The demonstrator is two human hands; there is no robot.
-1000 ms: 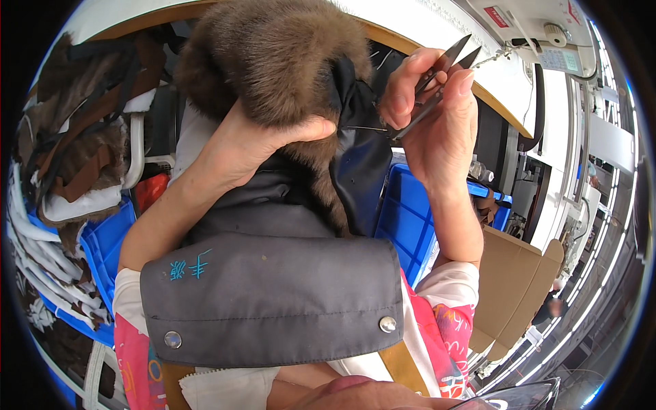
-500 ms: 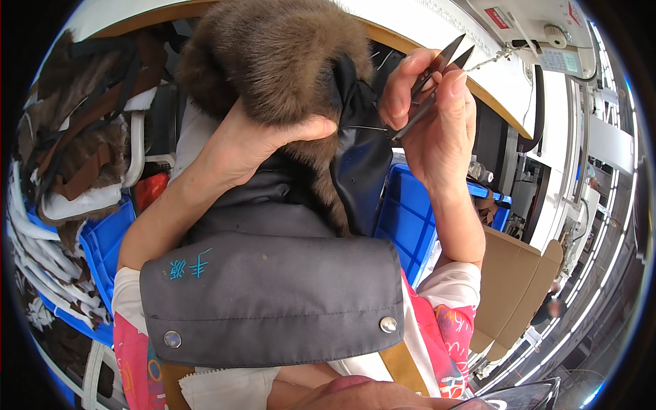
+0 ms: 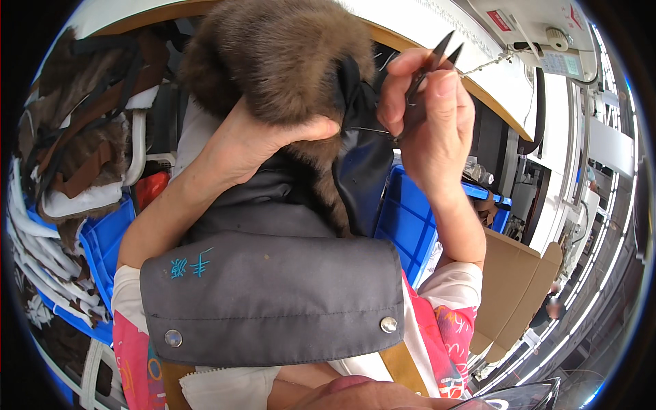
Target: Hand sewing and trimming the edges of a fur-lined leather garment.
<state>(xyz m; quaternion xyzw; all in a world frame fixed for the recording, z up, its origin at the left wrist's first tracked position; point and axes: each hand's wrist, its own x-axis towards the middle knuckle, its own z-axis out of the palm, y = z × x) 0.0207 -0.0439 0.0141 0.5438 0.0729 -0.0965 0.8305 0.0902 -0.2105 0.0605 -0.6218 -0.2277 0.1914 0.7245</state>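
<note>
A thick brown fur piece with shiny black lining lies across my lap and against the table edge. My left hand grips the fur from below, its thumb laid along the border of fur and lining. Dark scissors sit in my closed right hand, blades pointing up and away, the tips slightly apart. From beside my left thumb a thin straight strand runs to my right fingertips; whether it is thread or a needle I cannot tell. Right fingers partly hide the scissor handles.
A white table with a wooden edge runs along the far side, bearing a sewing machine at right. Blue crates stand by my right arm and at left, where fur scraps are piled. An open cardboard box is at right.
The scissors have turned in my right hand, their blades now closer together and steeper. My left hand and the fur stay nearly in place.
</note>
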